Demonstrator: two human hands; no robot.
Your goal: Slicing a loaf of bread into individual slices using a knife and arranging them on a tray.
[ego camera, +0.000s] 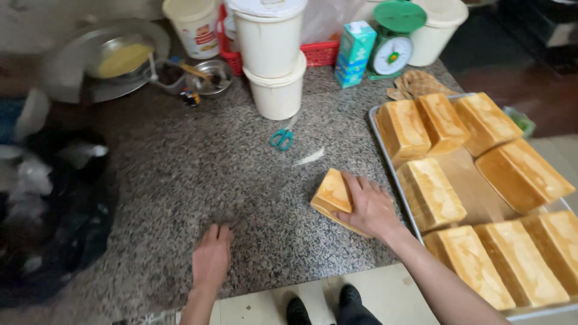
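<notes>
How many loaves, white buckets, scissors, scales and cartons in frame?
Bread loaves: 9, 8 on the tray, 1 under the right hand
White buckets: 4
Scissors: 1
Green scale: 1
Carton: 1
Total: 16

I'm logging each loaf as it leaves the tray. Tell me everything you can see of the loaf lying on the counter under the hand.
The loaf is a golden-brown rectangular block with a paler square end facing left. It lies tilted on the speckled granite counter, just left of the metal tray and apart from the loaves there. The right hand rests palm-down over its right part, hiding that end. It looks whole and uncut.
</notes>
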